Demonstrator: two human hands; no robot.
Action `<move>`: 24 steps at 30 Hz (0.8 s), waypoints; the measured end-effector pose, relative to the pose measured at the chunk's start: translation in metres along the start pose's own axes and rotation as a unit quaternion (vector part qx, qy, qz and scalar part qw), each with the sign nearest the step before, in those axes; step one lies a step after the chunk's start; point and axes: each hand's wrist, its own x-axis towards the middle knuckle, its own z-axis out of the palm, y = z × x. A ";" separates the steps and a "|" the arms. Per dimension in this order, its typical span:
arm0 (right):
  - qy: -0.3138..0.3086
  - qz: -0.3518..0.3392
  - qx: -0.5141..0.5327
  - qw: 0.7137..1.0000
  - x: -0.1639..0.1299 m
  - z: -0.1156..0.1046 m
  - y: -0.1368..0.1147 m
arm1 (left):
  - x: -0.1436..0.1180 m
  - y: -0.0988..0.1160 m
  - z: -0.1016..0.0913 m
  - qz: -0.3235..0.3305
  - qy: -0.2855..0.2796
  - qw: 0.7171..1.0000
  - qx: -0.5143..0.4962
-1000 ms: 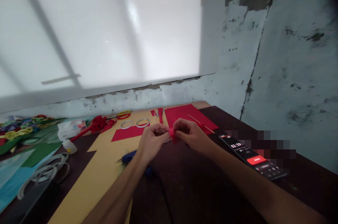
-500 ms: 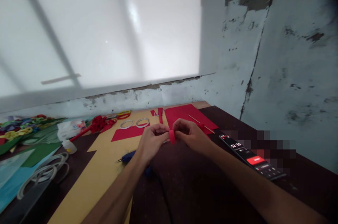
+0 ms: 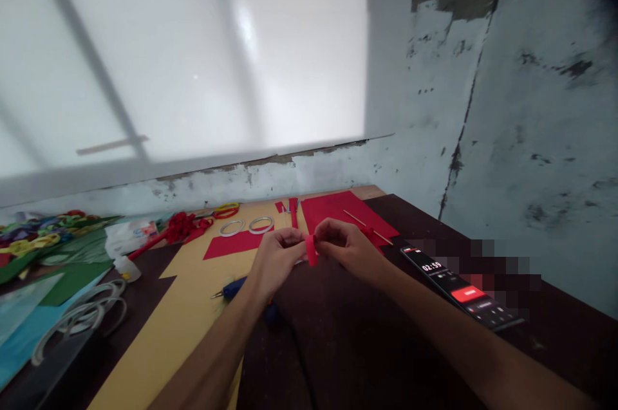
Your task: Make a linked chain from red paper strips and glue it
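Note:
A small curved red strip (image 3: 312, 252), paper or felt, is held between my two hands above the dark table. My left hand (image 3: 282, 253) pinches its left side with thumb and fingers. My right hand (image 3: 346, 246) has its fingertips closed on the strip's upper right edge. Below my left wrist lies a blue glue gun (image 3: 234, 288) with a metal tip, its handle partly hidden by my forearm. Beyond my right hand a thin wooden stick (image 3: 355, 217) rests on a red sheet (image 3: 333, 205).
Two silver rings (image 3: 261, 225) lie by a red piece (image 3: 226, 246) on tan paper (image 3: 159, 339). Yellow-handled scissors (image 3: 226, 210), a red flower (image 3: 181, 227), a small glue bottle (image 3: 126, 267) and a coiled cable (image 3: 80, 320) are left. A phone (image 3: 456, 288) lies right.
The red strip has shifted slightly left and its free end hangs a little lower. Both hands keep their pinch with only small finger movements.

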 end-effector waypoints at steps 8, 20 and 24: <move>0.006 0.007 -0.052 0.999 -0.002 -0.002 -0.008 | -0.001 0.002 0.002 0.000 -0.008 1.000 0.011; 0.011 0.034 -0.078 0.996 0.001 -0.006 0.001 | 0.001 -0.005 0.003 0.038 -0.011 0.995 0.091; 0.009 0.065 -0.059 0.996 0.001 -0.005 0.001 | 0.000 -0.006 0.003 0.061 -0.009 0.991 0.123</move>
